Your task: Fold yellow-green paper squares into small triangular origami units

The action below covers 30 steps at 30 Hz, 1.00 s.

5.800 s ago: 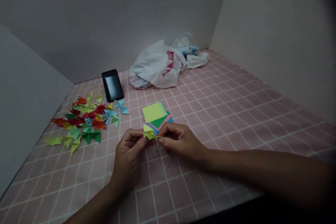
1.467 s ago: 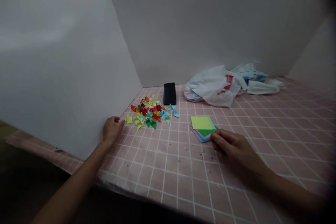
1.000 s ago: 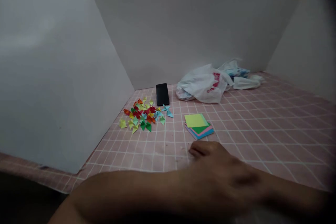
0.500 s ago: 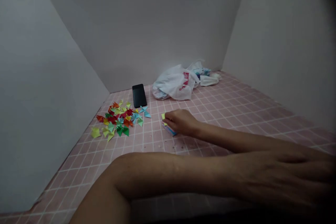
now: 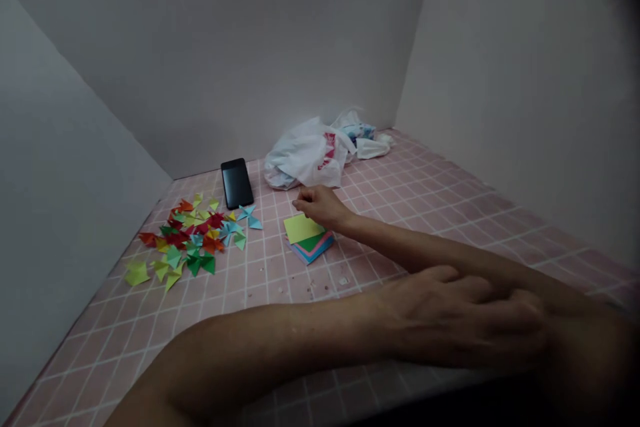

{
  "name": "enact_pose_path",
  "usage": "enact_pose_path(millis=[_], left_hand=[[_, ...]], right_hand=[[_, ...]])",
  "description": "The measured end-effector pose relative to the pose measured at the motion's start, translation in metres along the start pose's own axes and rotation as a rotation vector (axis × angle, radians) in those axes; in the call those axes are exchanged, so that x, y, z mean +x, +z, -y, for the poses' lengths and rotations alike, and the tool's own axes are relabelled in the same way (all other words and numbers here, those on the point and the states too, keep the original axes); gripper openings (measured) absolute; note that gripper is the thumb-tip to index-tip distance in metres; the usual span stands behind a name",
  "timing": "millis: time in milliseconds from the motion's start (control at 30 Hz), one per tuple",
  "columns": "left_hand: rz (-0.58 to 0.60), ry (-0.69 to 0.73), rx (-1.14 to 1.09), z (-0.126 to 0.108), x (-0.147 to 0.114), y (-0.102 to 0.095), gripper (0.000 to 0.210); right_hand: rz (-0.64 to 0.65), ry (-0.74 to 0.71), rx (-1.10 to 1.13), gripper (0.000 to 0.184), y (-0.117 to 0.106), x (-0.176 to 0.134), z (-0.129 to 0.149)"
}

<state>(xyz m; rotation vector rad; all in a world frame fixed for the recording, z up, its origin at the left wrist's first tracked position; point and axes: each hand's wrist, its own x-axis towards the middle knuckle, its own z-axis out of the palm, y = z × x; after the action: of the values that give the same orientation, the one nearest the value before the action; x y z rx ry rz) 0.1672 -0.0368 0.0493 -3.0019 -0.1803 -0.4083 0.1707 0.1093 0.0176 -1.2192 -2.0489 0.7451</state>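
The stack of coloured paper squares (image 5: 309,240) lies flat on the pink checked table (image 5: 440,207), near its middle, with a yellow-green sheet on top. The right hand (image 5: 320,207) is at the far right corner of that stack, fingertips (image 5: 299,199) curled down and just touching or hovering over the top sheet's far edge; whether they actually pinch the paper cannot be told. The hand looks loosely curled, neither spread flat nor clenched, and holds nothing clearly lifted. The stack lies just to the near-left of this hand, so the right hand is much the nearer of the 2. The left hand (image 5: 465,320) is well apart, in the near right of the scene, lying palm down across the right forearm with relaxed fingers, holding nothing. Left of the stack lies a scatter of folded paper pieces (image 5: 190,240), with a black phone (image 5: 237,183) and a white plastic bag (image 5: 310,153) farther back.
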Motion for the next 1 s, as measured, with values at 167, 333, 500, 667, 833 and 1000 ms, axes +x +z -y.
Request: enact_pose_path(millis=[167, 333, 500, 667, 833, 1000], left_hand=[[-0.238, 0.086, -0.108, 0.034, -0.05, 0.01, 0.023], [-0.36, -0.624, -0.298, 0.089, -0.13, 0.024, 0.016], [-0.249, -0.934, -0.332, 0.12, -0.174, 0.032, 0.037], [-0.234, -0.851, -0.352, 0.122, -0.177, 0.034, 0.01], [-0.253, -0.808, -0.294, 0.119, -0.176, 0.036, 0.012], [-0.214, -0.792, -0.293, 0.119, -0.176, 0.033, 0.018]], right_hand=[[0.156, -0.286, -0.229, 0.002, -0.005, -0.018, -0.031], [0.129, -0.351, -0.075, 0.004, -0.01, -0.038, -0.06], [0.145, -0.347, -0.002, 0.02, -0.014, -0.041, -0.066], [0.188, -0.393, -0.056, 0.023, -0.013, -0.041, -0.065], [0.185, -0.421, -0.116, 0.015, -0.013, -0.044, -0.063], [0.132, -0.412, -0.125, 0.009, -0.013, -0.046, -0.062]])
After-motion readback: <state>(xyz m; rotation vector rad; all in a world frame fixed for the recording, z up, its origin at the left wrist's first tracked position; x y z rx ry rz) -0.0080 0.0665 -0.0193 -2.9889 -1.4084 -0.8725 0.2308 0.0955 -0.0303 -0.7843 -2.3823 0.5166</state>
